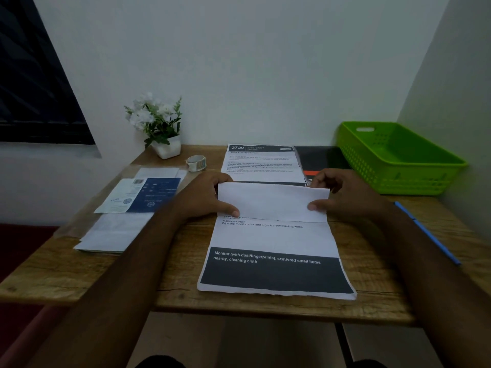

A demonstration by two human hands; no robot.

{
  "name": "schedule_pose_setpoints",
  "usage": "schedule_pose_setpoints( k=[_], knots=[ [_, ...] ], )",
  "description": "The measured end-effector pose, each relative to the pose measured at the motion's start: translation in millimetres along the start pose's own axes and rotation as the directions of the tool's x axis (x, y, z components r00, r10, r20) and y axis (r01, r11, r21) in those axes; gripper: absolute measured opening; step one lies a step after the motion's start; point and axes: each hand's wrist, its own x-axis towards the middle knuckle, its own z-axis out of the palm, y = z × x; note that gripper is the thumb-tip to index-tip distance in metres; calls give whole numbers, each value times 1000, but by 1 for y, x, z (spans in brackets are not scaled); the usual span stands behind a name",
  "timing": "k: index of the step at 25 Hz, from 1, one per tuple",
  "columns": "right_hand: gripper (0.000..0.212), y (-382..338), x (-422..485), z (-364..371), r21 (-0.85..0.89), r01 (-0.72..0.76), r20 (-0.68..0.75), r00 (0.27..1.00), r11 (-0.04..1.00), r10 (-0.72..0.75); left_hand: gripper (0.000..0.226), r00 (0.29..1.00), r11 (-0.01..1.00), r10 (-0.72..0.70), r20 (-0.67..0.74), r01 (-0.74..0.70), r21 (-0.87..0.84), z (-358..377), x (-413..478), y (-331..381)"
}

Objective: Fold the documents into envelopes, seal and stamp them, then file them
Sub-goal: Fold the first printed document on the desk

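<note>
Under the flap [273, 200] both hands [204, 197] [350, 195] pinch, part of the document [273, 240] hides.

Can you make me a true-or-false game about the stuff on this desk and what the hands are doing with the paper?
1. The left hand and the right hand both pinch the folded-over top part of the document. True.
2. The green basket sits on the left side of the table. False: it sits at the right rear corner.
3. The blue pen lies on top of the document. False: it lies on the table to the right of the document, apart from it.
4. A tape roll sits near the potted plant. True.
</note>
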Motion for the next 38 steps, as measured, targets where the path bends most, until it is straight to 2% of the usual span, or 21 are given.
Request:
schedule_pose_setpoints(
  k=[3, 5, 7, 11, 14, 18, 22, 26, 28, 32, 34, 38],
  knots=[
    [28, -1, 0, -1, 17, 49, -55, 997, 999, -48, 38, 999, 999, -1, -53, -1, -45, 0, 0, -4],
    [27, -2, 0, -1, -3, 78, -37, 996, 997, -78, 31, 997, 999, -6, -74, 3, -47, 0, 0, -6],
    [27, -4, 0, -1, -1, 106, 16, 994, 994, -106, 21, 997, 997, 49, -61, -52, -54, -2, -2, -6],
    [17, -10, -5, 0, -13, 29, 283, 959, 999, -25, 25, 985, 991, 132, 107, -130, -30, -2, -4, -6],
    [28, -11, -7, -1, -69, -22, 373, 927, 997, 46, 34, 956, 989, 138, 259, -147, 16, -2, -2, -6],
    [21, -21, -7, 1, -8, -41, 377, 925, 999, 41, 44, 921, 992, 120, 371, -125, -12, -7, -3, -4],
    [27, -30, -7, 16, -159, 41, 330, 944, 986, 14, 47, 925, 995, 93, 367, -76, -60, -7, -5, -1],
    [52, -47, -8, 44, -482, 147, 284, 959, 863, -5, 46, 962, 975, 64, 267, -117, 187, 5, -1, 3],
    [63, -52, -7, 55, -544, 167, 263, 964, 822, -21, 50, 961, 953, 64, 268, -139, 271, 9, 1, 5],
    [70, -52, -4, 48, -572, 156, 286, 958, 805, 17, 63, 962, 935, 53, 266, -142, 325, 5, 1, 5],
    [67, -51, -6, 34, -567, 106, 289, 954, 817, 76, 69, 964, 926, 58, 259, -149, 347, 3, 1, 5],
    [58, -40, -9, 5, -544, -36, 245, 949, 838, 200, 56, 973, 935, 13, 229, -93, 342, -3, -2, 5]
  ],
)
